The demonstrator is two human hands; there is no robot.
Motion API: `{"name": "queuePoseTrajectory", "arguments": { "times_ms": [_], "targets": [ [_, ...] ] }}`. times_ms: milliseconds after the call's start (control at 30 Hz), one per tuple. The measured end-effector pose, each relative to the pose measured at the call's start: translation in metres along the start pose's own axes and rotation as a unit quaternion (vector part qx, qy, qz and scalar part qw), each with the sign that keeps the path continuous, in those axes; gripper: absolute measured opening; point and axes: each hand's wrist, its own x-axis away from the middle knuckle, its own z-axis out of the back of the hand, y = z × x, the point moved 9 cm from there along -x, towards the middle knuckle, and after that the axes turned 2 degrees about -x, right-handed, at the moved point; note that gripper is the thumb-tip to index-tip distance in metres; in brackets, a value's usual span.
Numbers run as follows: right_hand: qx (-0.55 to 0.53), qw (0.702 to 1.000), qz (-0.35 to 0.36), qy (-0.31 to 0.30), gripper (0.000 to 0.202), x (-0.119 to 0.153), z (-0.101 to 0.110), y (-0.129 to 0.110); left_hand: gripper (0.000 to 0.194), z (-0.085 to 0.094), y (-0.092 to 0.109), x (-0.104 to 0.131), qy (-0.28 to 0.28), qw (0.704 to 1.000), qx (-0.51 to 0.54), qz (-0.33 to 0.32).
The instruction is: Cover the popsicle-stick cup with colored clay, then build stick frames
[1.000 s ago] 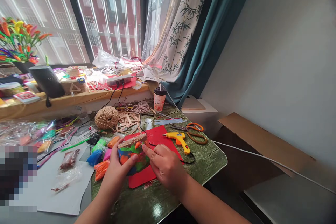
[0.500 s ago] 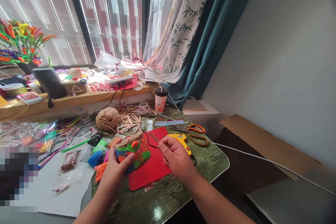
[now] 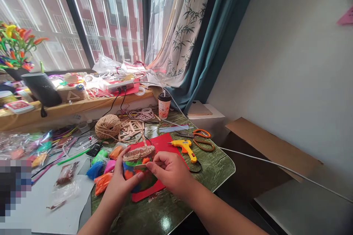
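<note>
A small round pot (image 3: 146, 181) is coated in patches of green, blue and orange clay, with a rough brown rim. My left hand (image 3: 121, 178) is closed around its left side, thumb across the front. Between the thumb and fingers of my right hand (image 3: 171, 172) is a thin wooden craft stick (image 3: 140, 166), its flat end against the pot's front near an orange patch. The pot is held over a red sheet (image 3: 162, 141). Just beyond my right hand lies a yellow glue gun (image 3: 184, 147).
Orange-handled scissors (image 3: 202, 139) lie near the table's right edge. Behind are a twine ball (image 3: 107, 126), wooden sticks (image 3: 131, 128) and a paper cup (image 3: 164, 106). Bags of blue clay (image 3: 95, 170) and orange clay (image 3: 102, 184) sit left of the pot.
My right hand has moved left with the craft stick, from beside the pot onto its front. The pot has turned more upright, and the view has shifted slightly right.
</note>
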Motion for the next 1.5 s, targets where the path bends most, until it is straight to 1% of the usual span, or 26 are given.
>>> {"name": "queuePoseTrajectory", "arguments": {
  "times_ms": [167,333,433,533,700,800,1000,1167,1400,1500],
  "targets": [
    [0.013,1.000,-0.004,0.007,0.054,-0.003,0.000,0.000,0.101,-0.006,-0.003,0.001,-0.033,0.999,0.017,0.021],
    [-0.015,0.999,0.004,0.029,0.060,-0.004,0.000,-0.003,0.107,-0.001,-0.003,0.000,-0.010,0.999,0.037,-0.003],
    [-0.032,0.999,0.013,0.038,0.060,-0.003,0.000,-0.003,0.111,0.000,-0.004,-0.001,-0.004,0.999,0.044,-0.012],
    [-0.039,0.998,0.022,0.052,0.060,-0.002,0.001,0.000,0.110,0.000,-0.002,0.001,0.003,0.999,0.045,-0.017],
    [-0.056,0.995,0.032,0.071,0.059,0.000,0.002,0.004,0.109,-0.003,0.003,0.005,0.007,0.998,0.060,-0.003],
    [-0.059,0.995,0.025,0.078,0.059,-0.001,0.003,0.007,0.110,-0.003,0.004,0.005,0.008,0.998,0.061,-0.006],
    [-0.073,0.993,0.003,0.090,0.063,-0.002,0.007,0.011,0.116,-0.003,-0.002,0.006,-0.003,0.997,0.073,0.011],
    [-0.070,0.992,-0.004,0.100,0.064,-0.001,0.010,0.014,0.123,-0.004,0.000,0.007,0.001,0.996,0.085,0.007],
    [-0.081,0.990,0.002,0.112,0.063,-0.001,0.011,0.017,0.115,-0.006,-0.001,0.007,0.000,0.995,0.101,0.015],
    [-0.089,0.989,-0.002,0.115,0.065,-0.002,0.012,0.018,0.117,-0.006,-0.003,0.006,0.002,0.994,0.111,0.016]
  ]
}}
